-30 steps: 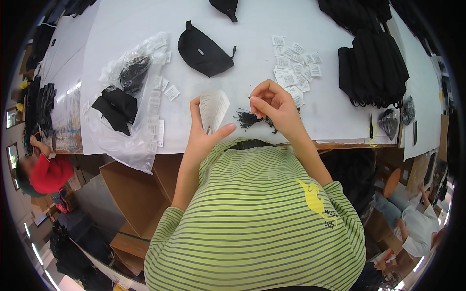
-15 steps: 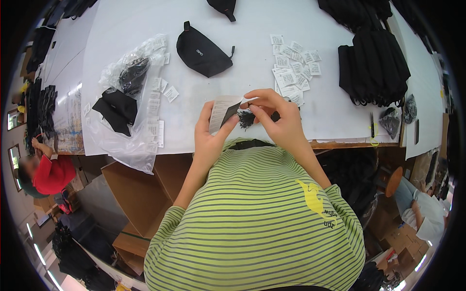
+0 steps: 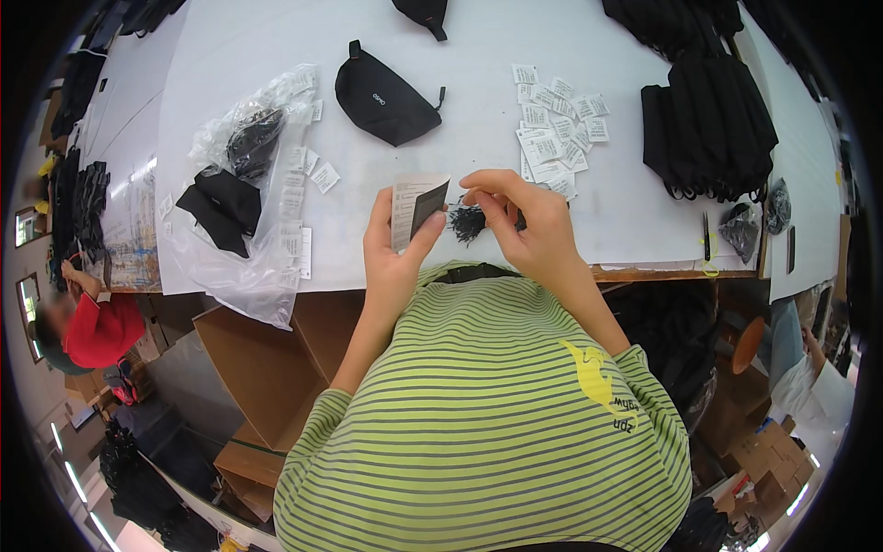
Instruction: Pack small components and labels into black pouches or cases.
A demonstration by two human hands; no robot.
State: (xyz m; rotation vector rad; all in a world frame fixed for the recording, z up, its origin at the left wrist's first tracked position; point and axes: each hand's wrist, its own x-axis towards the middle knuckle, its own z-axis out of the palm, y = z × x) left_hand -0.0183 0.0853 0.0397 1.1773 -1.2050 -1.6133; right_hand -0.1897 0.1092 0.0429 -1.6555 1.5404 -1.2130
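My left hand point(image 3: 395, 253) pinches a white printed tag point(image 3: 405, 198) with a dark tag point(image 3: 429, 204) over it, thumb across their lower part. My right hand point(image 3: 529, 221) is just to the right, its thumb and index finger brought together; whatever they pinch is too small to make out. Beneath and between the hands lies a bunch of black strings point(image 3: 468, 224) on the table, partly hidden by the right hand. Farther off, a black waist bag point(image 3: 386, 103) lies flat with its strap end to the right.
White printed labels point(image 3: 557, 124) lie spread beyond my right hand. A clear plastic bag point(image 3: 276, 230) with black items is at left. Black bags point(image 3: 708, 129) are stacked at right, near yellow-handled snips point(image 3: 707, 241). An open cardboard box point(image 3: 248, 363) stands below the table edge.
The tags have shifted slightly left with my left hand and turned to show more of the dark one. My right hand has moved only a little. A person at far right has changed posture.
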